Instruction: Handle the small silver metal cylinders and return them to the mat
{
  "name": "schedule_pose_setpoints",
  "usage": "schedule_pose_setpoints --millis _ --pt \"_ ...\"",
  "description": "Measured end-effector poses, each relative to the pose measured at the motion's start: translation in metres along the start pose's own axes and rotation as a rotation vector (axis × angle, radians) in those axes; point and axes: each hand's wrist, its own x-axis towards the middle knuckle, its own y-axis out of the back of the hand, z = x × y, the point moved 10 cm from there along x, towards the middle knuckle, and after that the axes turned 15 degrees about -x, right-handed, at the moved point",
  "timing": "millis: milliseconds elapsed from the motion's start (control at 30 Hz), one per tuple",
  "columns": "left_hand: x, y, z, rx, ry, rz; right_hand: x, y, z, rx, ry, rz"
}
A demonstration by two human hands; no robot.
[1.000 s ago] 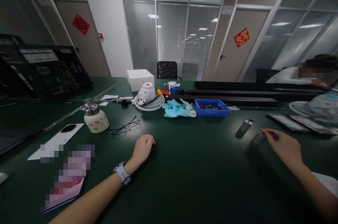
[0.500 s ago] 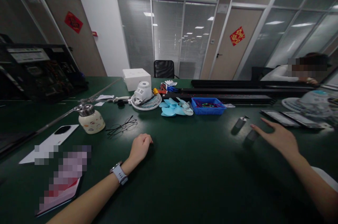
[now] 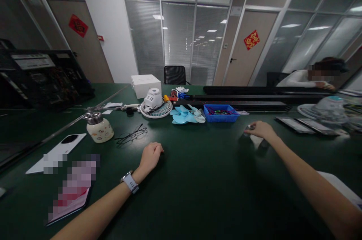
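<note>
My left hand (image 3: 151, 156) rests on the dark green table (image 3: 198, 179) as a loose fist with nothing visible in it; a grey-strapped watch (image 3: 130, 182) is on its wrist. My right hand (image 3: 260, 130) is stretched forward to the right of centre, its fingertips closed on a small grey cylinder (image 3: 249, 128) with a silvery top that stands on the table. A second dark cylinder (image 3: 264, 143) lies just behind, mostly hidden under my wrist.
Ahead are a blue tray (image 3: 221, 113), light-blue fan blades (image 3: 186, 115), a white fan grille with motor (image 3: 155, 105) and a white box (image 3: 145, 84). Glasses (image 3: 131, 135), a cream jar (image 3: 99, 129) and a phone (image 3: 60, 149) lie left. Another person (image 3: 308, 78) sits far right.
My right hand has moved forward and left from beside the cylinders, and its fingers, spread half a second ago, have closed on the farther cylinder. My left hand has stayed put.
</note>
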Motion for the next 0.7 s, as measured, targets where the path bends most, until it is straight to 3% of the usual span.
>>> schedule_pose_setpoints --millis 67,167,267,333,467,700 --pt "-0.001 0.0 0.003 -0.013 -0.024 -0.002 -0.018 -0.004 -0.038 0.077 0.098 -0.07" --pt "-0.005 -0.005 0.017 -0.049 -0.109 -0.055 -0.07 -0.001 -0.123 0.359 0.313 -0.148" --pt "-0.015 -0.012 0.036 -0.105 -0.188 -0.106 -0.131 0.014 -0.202 0.683 0.496 -0.148" --pt "-0.023 -0.017 0.052 -0.145 -0.238 -0.12 -0.161 0.023 -0.236 0.814 0.557 -0.124" --pt "-0.031 -0.032 0.078 -0.176 -0.294 -0.146 -0.186 0.03 -0.263 0.861 0.605 -0.111" --pt "-0.016 -0.052 0.103 -0.223 -0.325 -0.291 -0.182 0.029 -0.263 0.881 0.627 -0.137"
